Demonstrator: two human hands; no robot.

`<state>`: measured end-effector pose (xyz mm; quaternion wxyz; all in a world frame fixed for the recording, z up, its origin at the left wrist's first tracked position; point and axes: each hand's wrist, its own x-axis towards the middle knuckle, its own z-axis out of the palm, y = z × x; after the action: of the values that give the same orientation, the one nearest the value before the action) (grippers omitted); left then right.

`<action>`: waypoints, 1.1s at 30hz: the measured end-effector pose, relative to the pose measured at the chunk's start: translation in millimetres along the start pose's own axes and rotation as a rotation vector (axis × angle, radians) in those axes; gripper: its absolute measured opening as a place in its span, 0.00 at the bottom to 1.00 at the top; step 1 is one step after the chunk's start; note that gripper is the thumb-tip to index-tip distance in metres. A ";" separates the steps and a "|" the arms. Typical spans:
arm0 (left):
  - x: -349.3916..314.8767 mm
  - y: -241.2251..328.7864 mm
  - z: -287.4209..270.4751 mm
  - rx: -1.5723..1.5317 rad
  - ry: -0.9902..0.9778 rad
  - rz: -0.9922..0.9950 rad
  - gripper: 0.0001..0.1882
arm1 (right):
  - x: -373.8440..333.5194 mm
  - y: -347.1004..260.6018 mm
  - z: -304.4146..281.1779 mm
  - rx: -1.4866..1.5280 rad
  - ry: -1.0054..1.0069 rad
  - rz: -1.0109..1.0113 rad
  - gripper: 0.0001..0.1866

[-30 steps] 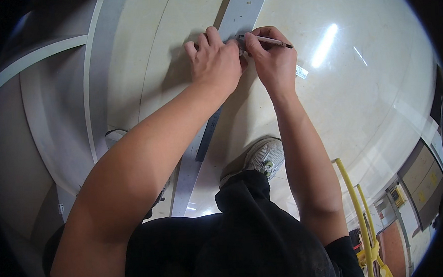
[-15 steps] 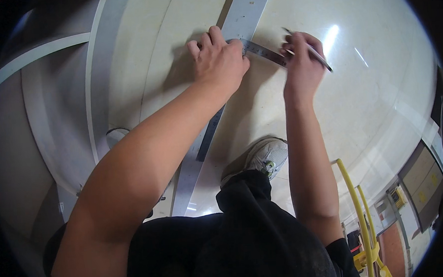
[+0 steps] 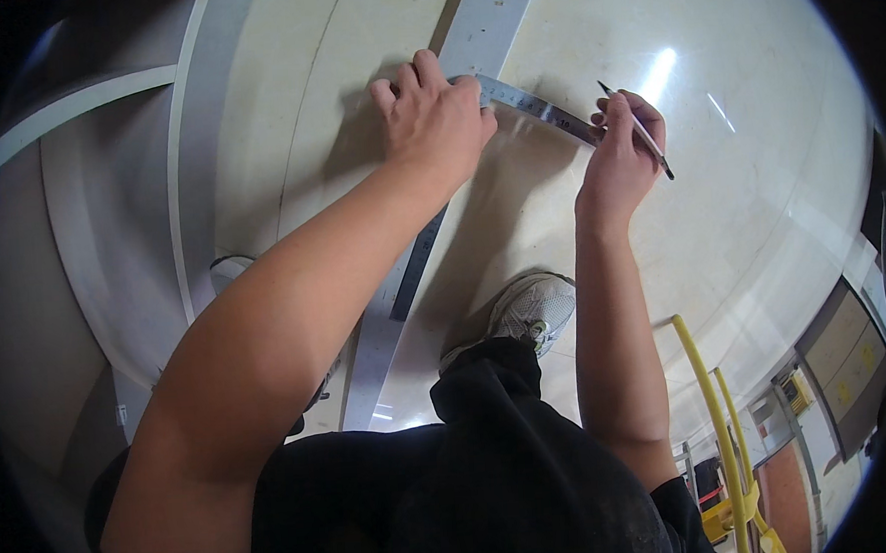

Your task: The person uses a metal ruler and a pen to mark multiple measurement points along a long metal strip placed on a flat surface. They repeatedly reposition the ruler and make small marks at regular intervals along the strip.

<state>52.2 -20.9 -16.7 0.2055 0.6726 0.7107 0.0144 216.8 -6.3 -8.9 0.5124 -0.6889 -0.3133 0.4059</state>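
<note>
A long grey metal bar (image 3: 495, 23) runs from the far edge down toward my body. On it lies a steel square (image 3: 545, 113); one graduated arm follows the bar, and the other juts out to the right over the floor. My left hand (image 3: 435, 117) is closed over the corner of the square and the bar, hiding that corner. In my right hand (image 3: 622, 157) is a slim pen (image 3: 648, 143), its pointed tip up and to the left, off the bar. Those right fingers are beside the outer end of the square's arm; whether they touch it I cannot tell.
Pale glossy floor (image 3: 739, 191) reflects lights. My right shoe (image 3: 535, 312) is beside the bar, and my left shoe (image 3: 230, 271) is partly hidden by my left arm. Grey panels (image 3: 108, 194) stand at left, yellow tubing (image 3: 715, 402) at lower right.
My right hand has moved right and slightly nearer with the pen, away from the bar, showing more of the square's arm. My left hand stays almost still on the square.
</note>
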 end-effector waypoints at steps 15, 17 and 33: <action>0.0 1.1 -0.4 -0.008 0.011 -0.025 0.09 | -7.4 9.3 48.2 -0.268 -0.390 -0.006 0.11; 0.7 1.2 -1.4 -0.009 -0.003 -0.028 0.09 | -7.0 8.6 49.4 -0.281 -0.377 -0.001 0.11; 1.2 -0.7 -0.2 -0.031 0.009 -0.017 0.11 | -7.2 9.9 51.1 -0.317 -0.382 -0.038 0.12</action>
<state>51.5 -19.8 -17.0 0.2129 0.6633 0.7169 0.0267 168.6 7.9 -24.2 0.3370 -0.6655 -0.4769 0.4648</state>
